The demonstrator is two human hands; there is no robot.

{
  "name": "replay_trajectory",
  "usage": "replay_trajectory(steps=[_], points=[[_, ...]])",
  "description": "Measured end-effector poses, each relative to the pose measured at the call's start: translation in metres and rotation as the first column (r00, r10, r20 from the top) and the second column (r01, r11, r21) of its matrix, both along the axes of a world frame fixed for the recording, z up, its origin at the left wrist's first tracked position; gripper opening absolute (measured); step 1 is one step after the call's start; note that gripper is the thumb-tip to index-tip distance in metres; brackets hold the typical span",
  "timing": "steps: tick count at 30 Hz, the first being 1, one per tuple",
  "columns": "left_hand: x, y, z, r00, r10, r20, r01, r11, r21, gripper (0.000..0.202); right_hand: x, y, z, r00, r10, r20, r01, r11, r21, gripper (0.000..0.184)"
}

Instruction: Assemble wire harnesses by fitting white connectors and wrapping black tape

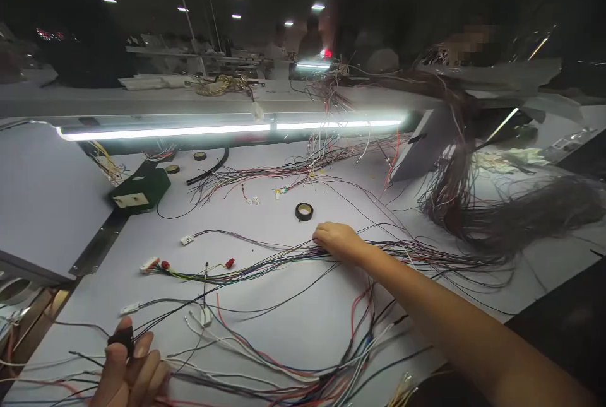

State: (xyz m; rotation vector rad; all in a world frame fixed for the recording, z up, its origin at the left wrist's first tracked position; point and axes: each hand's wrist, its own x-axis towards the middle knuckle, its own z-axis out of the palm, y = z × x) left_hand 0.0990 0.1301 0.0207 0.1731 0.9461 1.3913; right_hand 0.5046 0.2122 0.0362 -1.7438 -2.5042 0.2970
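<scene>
At the lower left, my left hand [135,372] pinches a black connector [122,339] between thumb and fingers. Dark wires run from it up to the right, towards the long wire bundle [269,262]. Over the middle of that bundle lies my right hand [338,240], its fingers curled down around the wires. Along the bundle's left end are a white connector with an orange part [150,265], a small red connector [230,263] and a white connector [187,240]. Another white plug [129,310] rests just above my left hand.
A black tape roll [303,211] lies beyond my right hand. At the back left stands a green box [141,189]. A second wire harness [331,375] crosses the front of the table. Loose wires hang in a thick tangle [454,205] at right, and a lamp tube [189,132] spans the shelf.
</scene>
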Motion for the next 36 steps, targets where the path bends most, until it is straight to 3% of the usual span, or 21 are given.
replay_trajectory(steps=[7, 10, 13, 17, 19, 23, 27, 30, 36], points=[[-0.003, 0.0, -0.006, 1.0, -0.002, 0.018, 0.002, 0.999, 0.04, 0.036, 0.065, -0.006, 0.011, 0.982, -0.158, -0.099, 0.141, 0.977, -0.158, 0.014], [-0.004, 0.0, -0.006, 1.0, -0.019, -0.011, 0.019, 1.0, -0.003, 0.036, 0.082, -0.006, 0.019, 0.948, -0.234, -0.214, 0.195, 0.962, -0.19, 0.028], [-0.005, 0.0, -0.005, 0.997, -0.039, -0.06, 0.034, 0.997, -0.071, 0.038, 0.102, -0.003, 0.02, 0.899, -0.356, -0.255, 0.323, 0.932, -0.163, 0.041], [-0.006, 0.0, -0.006, 0.994, -0.071, -0.081, 0.06, 0.99, -0.13, 0.038, 0.132, 0.0, 0.015, 0.836, -0.512, -0.197, 0.509, 0.858, -0.069, 0.038], [-0.006, 0.0, -0.007, 0.993, -0.095, -0.069, 0.085, 0.987, -0.137, 0.036, 0.142, -0.002, 0.011, 0.84, -0.525, -0.139, 0.522, 0.851, -0.056, 0.034], [-0.007, -0.001, -0.007, 0.993, -0.112, -0.026, 0.107, 0.984, -0.143, 0.034, 0.143, -0.009, 0.001, 0.923, -0.385, -0.008, 0.381, 0.916, -0.125, 0.03], [-0.014, -0.003, -0.01, 0.996, -0.084, -0.03, 0.079, 0.988, -0.132, 0.039, 0.133, -0.004, -0.01, 0.945, -0.314, 0.09, 0.324, 0.938, -0.125, 0.034], [-0.018, -0.006, -0.01, 0.996, -0.082, -0.033, 0.078, 0.989, -0.123, 0.045, 0.131, 0.008, -0.009, 0.942, -0.32, 0.101, 0.329, 0.94, -0.092, 0.032], [-0.009, -0.013, 0.001, 0.997, -0.082, 0.015, 0.083, 0.993, -0.085, 0.03, 0.134, 0.025, 0.012, 0.896, -0.442, -0.048, 0.445, 0.889, 0.106, 0.037]])
